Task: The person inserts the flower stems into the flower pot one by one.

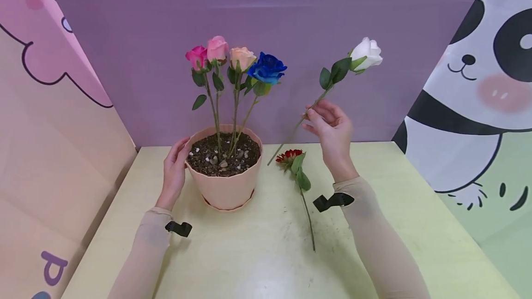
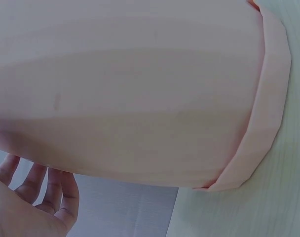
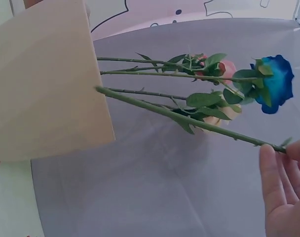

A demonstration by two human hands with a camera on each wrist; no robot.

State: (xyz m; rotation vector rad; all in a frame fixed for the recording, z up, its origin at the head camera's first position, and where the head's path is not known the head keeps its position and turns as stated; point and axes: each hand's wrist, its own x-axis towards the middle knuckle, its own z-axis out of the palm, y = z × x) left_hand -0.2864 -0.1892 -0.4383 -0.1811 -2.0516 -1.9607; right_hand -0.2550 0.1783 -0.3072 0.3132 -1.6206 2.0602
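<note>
My right hand [image 1: 334, 130] pinches the stem of a white rose [image 1: 366, 54] between thumb and fingers. The rose tilts, its bloom up to the right and its stem end near the pot's right side. In the right wrist view its green stem [image 3: 189, 121] crosses in front of the pot. My left hand [image 1: 173, 172] rests against the left side of a pink flower pot [image 1: 226, 188], with fingertips touching the wall in the left wrist view. Standing in the pot's soil [image 1: 199, 156] are a blue rose [image 1: 268, 68], a peach rose [image 1: 242, 57] and two pink roses [image 1: 217, 49].
A red flower [image 1: 289, 157] with a leafy stem lies on the table [image 1: 249, 257], right of the pot. Small pebbles [image 1: 223, 164] sit on the soil. Behind stands a purple backdrop [image 1: 266, 8]; a panda-printed sheet [image 1: 465, 114] hangs at the right.
</note>
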